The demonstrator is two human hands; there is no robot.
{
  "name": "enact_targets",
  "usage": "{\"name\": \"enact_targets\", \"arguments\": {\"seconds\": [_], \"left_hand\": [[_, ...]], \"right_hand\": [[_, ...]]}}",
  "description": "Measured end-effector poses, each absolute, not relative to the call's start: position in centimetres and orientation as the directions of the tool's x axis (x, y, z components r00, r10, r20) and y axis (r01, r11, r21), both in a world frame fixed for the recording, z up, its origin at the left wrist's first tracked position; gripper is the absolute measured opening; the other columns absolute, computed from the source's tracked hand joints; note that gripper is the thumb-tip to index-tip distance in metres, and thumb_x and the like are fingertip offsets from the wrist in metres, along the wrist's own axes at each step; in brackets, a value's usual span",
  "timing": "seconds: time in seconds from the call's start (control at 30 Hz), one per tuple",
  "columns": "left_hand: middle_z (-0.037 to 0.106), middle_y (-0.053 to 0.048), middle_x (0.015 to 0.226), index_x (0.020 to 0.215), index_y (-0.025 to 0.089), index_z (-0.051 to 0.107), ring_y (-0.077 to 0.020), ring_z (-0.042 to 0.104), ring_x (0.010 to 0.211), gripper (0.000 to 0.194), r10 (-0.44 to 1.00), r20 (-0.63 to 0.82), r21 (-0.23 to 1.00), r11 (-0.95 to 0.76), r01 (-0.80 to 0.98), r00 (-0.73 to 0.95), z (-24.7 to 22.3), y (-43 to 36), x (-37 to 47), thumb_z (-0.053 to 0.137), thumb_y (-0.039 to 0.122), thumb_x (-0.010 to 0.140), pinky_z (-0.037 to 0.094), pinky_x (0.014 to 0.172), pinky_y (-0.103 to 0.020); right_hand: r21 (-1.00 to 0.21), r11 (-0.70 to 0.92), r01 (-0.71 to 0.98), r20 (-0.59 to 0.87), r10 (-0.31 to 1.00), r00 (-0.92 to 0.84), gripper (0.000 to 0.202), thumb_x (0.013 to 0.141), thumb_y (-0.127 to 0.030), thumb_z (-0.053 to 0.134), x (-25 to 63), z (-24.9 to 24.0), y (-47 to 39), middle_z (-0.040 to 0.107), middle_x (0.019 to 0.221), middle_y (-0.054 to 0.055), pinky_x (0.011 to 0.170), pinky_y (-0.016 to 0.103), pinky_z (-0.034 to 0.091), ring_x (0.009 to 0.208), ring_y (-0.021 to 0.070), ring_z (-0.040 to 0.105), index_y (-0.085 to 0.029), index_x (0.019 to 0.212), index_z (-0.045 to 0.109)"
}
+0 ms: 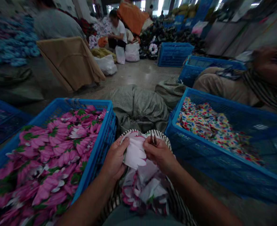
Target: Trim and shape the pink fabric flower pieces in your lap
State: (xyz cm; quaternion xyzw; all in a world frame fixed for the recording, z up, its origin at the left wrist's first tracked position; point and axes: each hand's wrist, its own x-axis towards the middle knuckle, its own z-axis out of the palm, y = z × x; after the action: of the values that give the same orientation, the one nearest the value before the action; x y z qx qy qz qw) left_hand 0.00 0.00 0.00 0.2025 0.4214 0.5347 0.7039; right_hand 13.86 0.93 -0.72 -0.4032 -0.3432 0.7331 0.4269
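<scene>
My left hand [116, 157] pinches the left edge of a pale pink-white fabric piece [135, 153] with scalloped, petal-like ends and dark pink edging. At the piece's right edge, my right hand [159, 153] is closed, with the two dark metal points of what look like thread snips [153, 139] sticking up from its fingers. The fingers beneath the snips are partly hidden. On my lap, below both hands, lies a loose heap of similar white fabric pieces [150, 185] with pink edges and a bit of green.
To the left stands a blue crate [109, 106] full of pink petal-shaped fabric pieces [60, 147]. Another blue crate [176, 121] at right holds multicoloured patterned pieces [209, 125]. Grey-green sacks [138, 103] lie ahead. A person [265, 75] sits at right; others sit farther back.
</scene>
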Motion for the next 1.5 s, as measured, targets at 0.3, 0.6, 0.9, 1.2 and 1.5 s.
{"name": "enact_targets", "arguments": {"seconds": [0.3,0.6,0.9,1.2,1.5], "left_hand": [[0.069,-0.001,0.076,0.106,0.020,0.056,-0.0109,0.061,0.053,0.035,0.937,-0.331,0.803,0.216,-0.556,-0.115,0.0,0.0,0.4,0.061,0.033,0.074,0.049,0.054,-0.021],[0.068,-0.001,0.078,0.099,0.019,0.055,-0.0109,0.062,0.061,0.028,0.954,-0.288,0.776,0.283,-0.564,0.082,0.7,-0.3,0.3,0.063,0.026,0.073,0.048,0.057,-0.019],[0.067,0.000,0.070,0.082,0.016,0.064,-0.0106,0.060,0.061,0.015,0.963,-0.248,0.801,0.265,-0.537,0.104,-0.3,-0.8,-0.9,0.067,0.023,0.069,0.047,0.058,-0.019],[0.068,-0.005,0.094,0.098,0.019,0.064,-0.0169,0.062,0.087,0.028,0.969,-0.076,0.874,0.179,-0.452,0.237,0.0,-1.1,-1.5,0.064,0.018,0.071,0.046,0.077,-0.026],[0.063,-0.005,0.082,0.085,0.018,0.066,-0.0174,0.058,0.079,0.014,0.974,0.135,0.991,-0.135,-0.012,0.181,0.4,-1.0,-1.8,0.059,0.024,0.075,0.044,0.072,-0.028]], "right_hand": [[-0.828,-0.352,-0.436,-0.258,0.930,-0.262,0.032,0.068,-0.043,0.066,15.0,-1.4,0.8,0.040,0.042,-0.010,0.030,0.015,0.014,0.031,0.0015,0.021,-0.017,0.068,0.047],[-0.840,-0.347,-0.416,-0.289,0.937,-0.198,0.029,0.063,-0.036,0.072,14.4,-1.2,0.6,0.051,0.051,-0.006,0.036,0.015,0.030,0.038,0.0043,0.040,-0.016,0.075,0.056],[-0.825,-0.366,-0.431,-0.329,0.931,-0.160,0.028,0.059,-0.035,0.075,14.9,-1.1,0.4,0.044,0.041,-0.009,0.032,0.015,0.028,0.033,0.0047,0.035,-0.016,0.070,0.058],[-0.802,-0.448,-0.395,-0.374,0.892,-0.254,0.027,0.062,-0.034,0.073,14.9,-1.9,0.3,0.060,0.053,-0.003,0.038,0.017,0.037,0.040,0.0082,0.049,-0.015,0.077,0.062],[-0.826,-0.449,-0.340,-0.338,0.878,-0.339,0.030,0.065,-0.039,0.071,14.5,-2.3,-0.2,0.057,0.057,-0.004,0.042,0.016,0.036,0.045,0.0073,0.049,-0.016,0.079,0.059]]}}
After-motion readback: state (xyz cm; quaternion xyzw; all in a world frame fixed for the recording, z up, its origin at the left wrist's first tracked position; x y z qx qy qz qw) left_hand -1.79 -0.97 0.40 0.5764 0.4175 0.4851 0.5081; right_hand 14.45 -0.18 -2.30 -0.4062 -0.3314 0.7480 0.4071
